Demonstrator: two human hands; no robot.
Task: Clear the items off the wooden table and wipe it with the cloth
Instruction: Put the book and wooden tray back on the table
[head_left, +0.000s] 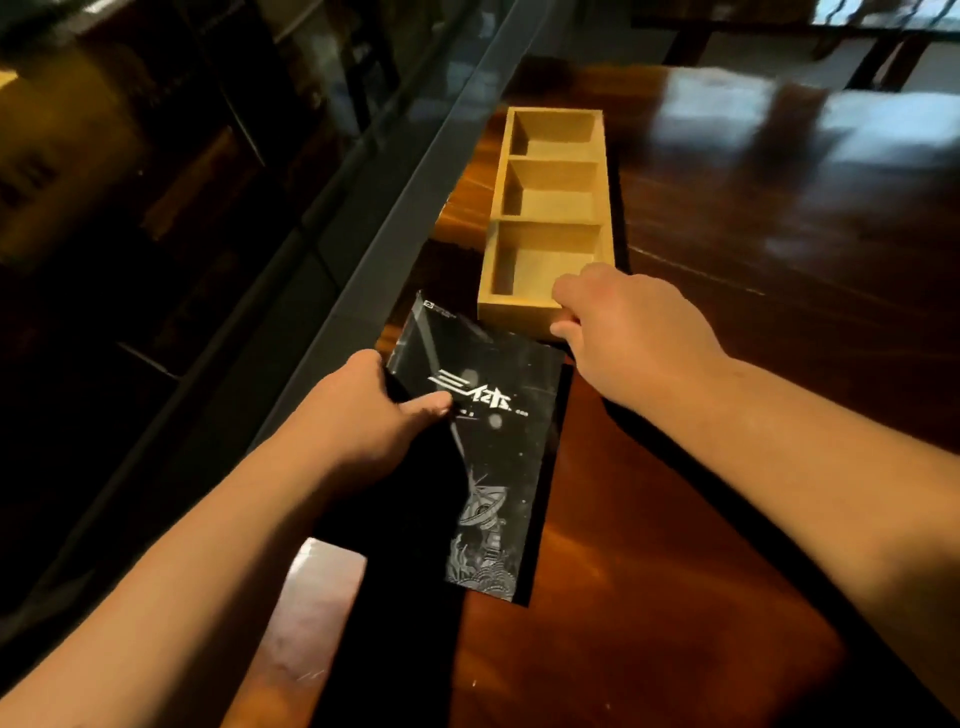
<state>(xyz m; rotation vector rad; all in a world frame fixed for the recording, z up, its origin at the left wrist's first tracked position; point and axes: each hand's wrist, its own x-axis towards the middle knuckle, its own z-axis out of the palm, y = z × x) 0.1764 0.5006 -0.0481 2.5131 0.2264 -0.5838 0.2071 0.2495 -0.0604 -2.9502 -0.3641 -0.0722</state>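
Dark polished wood fills the right of the view, and along the tabletop (727, 234) left edge, beside a glass panel, lie the two things to be cleared. Nearest the person is a black book (488, 457) with silver lettering, its long axis running away from the body; the left hand (363, 415) grasps its left edge, thumb pressed on the cover. Just beyond it sits a pale wooden box (545, 208) of three empty compartments, also lengthwise away from the person (nearly in line with the book). The right hand (623, 322) grips the box's near right corner, fingers curled over the rim. Each hand seems placed to lift its own item. No cloth shows.
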